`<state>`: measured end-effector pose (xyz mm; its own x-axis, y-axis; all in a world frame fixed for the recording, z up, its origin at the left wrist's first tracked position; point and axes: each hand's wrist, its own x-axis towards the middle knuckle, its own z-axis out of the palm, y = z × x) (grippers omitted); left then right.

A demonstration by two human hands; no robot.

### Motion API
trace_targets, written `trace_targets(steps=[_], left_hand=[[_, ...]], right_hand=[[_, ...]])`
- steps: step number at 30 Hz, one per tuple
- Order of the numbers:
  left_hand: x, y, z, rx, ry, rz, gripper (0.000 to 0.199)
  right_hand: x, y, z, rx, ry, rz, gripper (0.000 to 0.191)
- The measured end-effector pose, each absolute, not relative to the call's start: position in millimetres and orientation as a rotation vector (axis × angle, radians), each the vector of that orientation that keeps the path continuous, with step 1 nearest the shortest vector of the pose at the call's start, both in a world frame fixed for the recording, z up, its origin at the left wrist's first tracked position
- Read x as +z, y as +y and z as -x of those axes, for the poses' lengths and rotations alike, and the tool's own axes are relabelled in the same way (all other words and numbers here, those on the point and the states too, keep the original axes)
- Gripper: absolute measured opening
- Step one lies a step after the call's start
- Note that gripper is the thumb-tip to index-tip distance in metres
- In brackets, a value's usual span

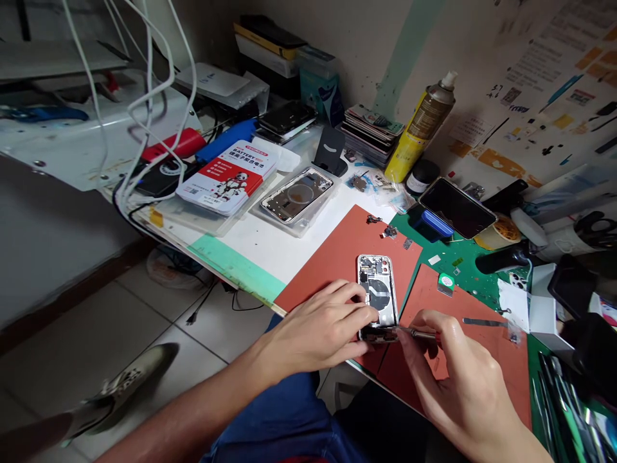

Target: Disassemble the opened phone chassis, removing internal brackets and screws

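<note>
An opened phone point(380, 292) with its inner parts bare lies at the front edge of the reddish-brown mat point(328, 257). Across its left side and lower half curl the fingers of my left hand point(332, 318), holding it steady. My right hand point(457, 366) pinches a slim metal tool point(420, 334) with a red handle, lying nearly flat. The tool's tip meets the phone's lower right corner, where a dark strip crosses the bottom end. My fingers hide part of the tool and of the phone's lower left.
Small phone parts point(389, 231) sit above the phone. A phone back housing point(297, 194) rests in a clear tray, near a battery box point(229, 177). At the back stand a yellow spray can point(419, 128) and a dark-screened phone point(457, 207). Tweezers point(562, 405) crowd the right edge.
</note>
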<state>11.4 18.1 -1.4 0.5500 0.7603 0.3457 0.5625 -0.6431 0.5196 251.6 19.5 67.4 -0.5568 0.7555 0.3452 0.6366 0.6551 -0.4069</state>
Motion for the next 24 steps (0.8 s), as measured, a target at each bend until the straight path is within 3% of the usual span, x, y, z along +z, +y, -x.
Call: trace_targets(steps=[20, 24], left_hand=[[-3, 17, -12, 0.795, 1.099, -2.437, 0.040], [-3, 17, -13, 0.798, 1.103, -2.434, 0.039]], right_hand=[[59, 9, -257, 0.198, -2.163, 1.228, 0.010], [53, 7, -267, 0.354, -2.007, 1.354, 0.017]])
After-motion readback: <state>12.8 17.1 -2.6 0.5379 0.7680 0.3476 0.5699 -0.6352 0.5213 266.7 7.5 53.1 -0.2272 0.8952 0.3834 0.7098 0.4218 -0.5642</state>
